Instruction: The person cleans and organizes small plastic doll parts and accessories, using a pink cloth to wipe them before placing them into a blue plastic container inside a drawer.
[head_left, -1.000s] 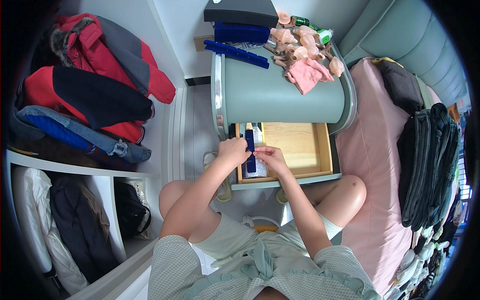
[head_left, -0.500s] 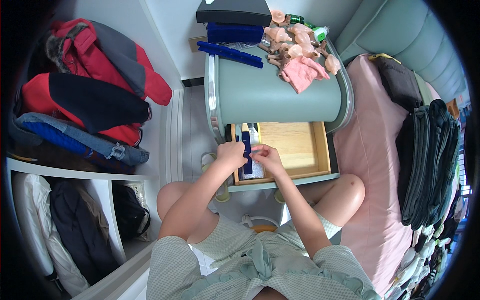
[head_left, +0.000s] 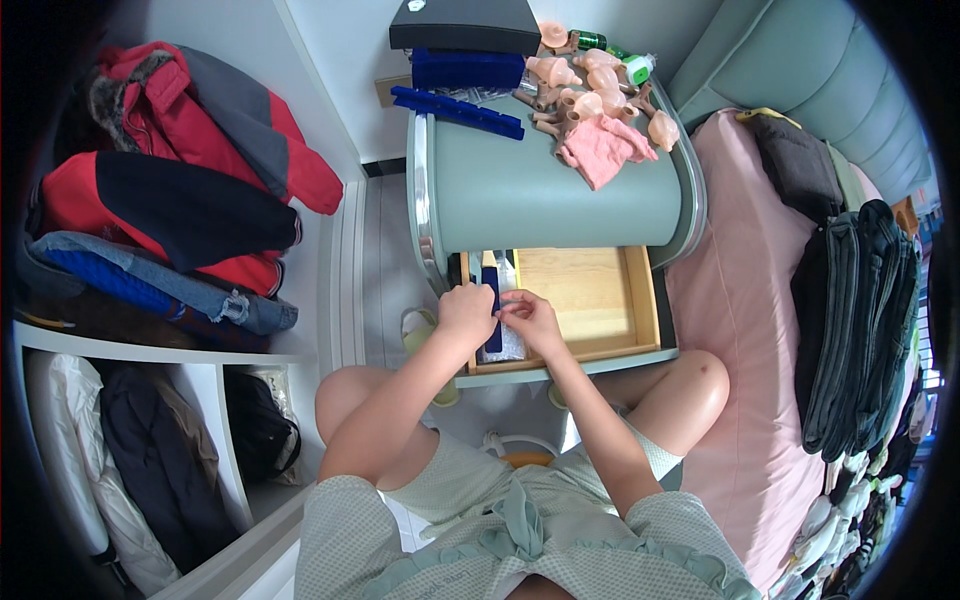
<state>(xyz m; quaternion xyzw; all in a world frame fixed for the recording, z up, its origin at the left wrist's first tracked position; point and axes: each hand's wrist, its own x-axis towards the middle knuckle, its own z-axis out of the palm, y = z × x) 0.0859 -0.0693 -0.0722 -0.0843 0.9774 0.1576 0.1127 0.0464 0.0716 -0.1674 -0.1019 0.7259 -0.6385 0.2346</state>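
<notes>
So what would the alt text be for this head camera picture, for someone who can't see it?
Seen from above, a seated person's left hand and right hand hold a dark blue strip over the open wooden drawer of a pale green bedside cabinet. Doll parts and a pink cloth lie on top, a pink bed beside it.

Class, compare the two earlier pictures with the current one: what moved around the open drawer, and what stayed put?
Little changed. Both hands, left hand and right hand, stay together on the dark blue strip at the left end of the open wooden drawer; the strip has barely shifted. The nightstand with its clutter and the shelved jackets are unchanged.
</notes>
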